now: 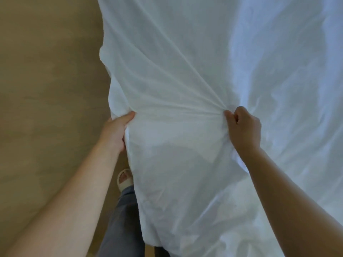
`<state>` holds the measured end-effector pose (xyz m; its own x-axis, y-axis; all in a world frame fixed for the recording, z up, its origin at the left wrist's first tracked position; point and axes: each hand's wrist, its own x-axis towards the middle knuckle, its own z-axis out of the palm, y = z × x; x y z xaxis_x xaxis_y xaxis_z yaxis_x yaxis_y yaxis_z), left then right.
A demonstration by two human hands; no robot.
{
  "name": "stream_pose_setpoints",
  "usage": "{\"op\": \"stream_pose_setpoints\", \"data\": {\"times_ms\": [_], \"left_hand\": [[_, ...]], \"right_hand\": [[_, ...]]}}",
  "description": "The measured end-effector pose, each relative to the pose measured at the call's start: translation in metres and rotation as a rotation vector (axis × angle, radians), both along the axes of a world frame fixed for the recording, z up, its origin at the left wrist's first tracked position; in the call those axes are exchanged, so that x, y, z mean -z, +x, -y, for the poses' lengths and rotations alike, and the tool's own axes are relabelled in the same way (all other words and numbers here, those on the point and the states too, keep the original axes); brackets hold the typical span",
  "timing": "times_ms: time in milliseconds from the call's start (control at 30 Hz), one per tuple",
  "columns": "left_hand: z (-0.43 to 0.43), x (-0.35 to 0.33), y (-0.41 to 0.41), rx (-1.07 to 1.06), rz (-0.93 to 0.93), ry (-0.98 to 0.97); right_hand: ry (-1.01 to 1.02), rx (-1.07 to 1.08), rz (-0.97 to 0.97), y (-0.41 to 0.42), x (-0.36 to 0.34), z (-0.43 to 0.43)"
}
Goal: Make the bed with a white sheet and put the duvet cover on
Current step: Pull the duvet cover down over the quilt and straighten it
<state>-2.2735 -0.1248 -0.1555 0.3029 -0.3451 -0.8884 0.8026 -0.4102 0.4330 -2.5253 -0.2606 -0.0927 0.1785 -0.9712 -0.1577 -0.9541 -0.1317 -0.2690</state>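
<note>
Tan floor down the left of the frame, white fabric over centre and right — sheet or duvet cover, hard to tell which. Gripped at its draped left edge by the left hand, thumb on top, fingers curled round the edge and mostly hidden behind it. Pinched near frame centre by the right hand, fist closed on a small bunch of cloth, creases fanning from that point toward the upper left. Drawn taut between the two grips. Lower centre: sandalled foot and grey trouser leg just beside the hanging edge.

Likely trouble from here:
- Pulling harder on the bunched point and dragging the far cloth askew, leaving diagonal wrinkles set in.
- Losing the right-hand pinch under tension — smooth cloth, small bite.
- Treading on the hanging edge near the foot and tugging the whole spread off line.

Probably safer to ease off and regrip flatter and wider.
</note>
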Motion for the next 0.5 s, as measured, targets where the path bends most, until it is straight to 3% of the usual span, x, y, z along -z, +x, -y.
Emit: {"op": "stream_pose_setpoints", "data": {"times_ms": [100, 200, 333, 400, 500], "left_hand": [[0.007, -0.012, 0.011, 0.141, -0.051, -0.018], [0.013, -0.021, 0.024, 0.275, -0.192, -0.185], [0.027, -0.031, 0.032, 0.398, -0.085, -0.277], [0.037, -0.033, 0.034, 0.345, -0.063, -0.285], [0.054, -0.029, 0.047, -0.013, -0.259, -0.347]], "right_hand": [[-0.015, -0.007, -0.006, 0.033, 0.001, 0.000], [-0.020, 0.023, 0.109, 0.086, 0.004, 0.013], [0.165, 0.008, 0.085, 0.151, 0.020, 0.024], [0.245, 0.000, 0.015, 0.164, 0.027, 0.030], [0.245, -0.097, 0.007, 0.167, 0.024, 0.041]]}}
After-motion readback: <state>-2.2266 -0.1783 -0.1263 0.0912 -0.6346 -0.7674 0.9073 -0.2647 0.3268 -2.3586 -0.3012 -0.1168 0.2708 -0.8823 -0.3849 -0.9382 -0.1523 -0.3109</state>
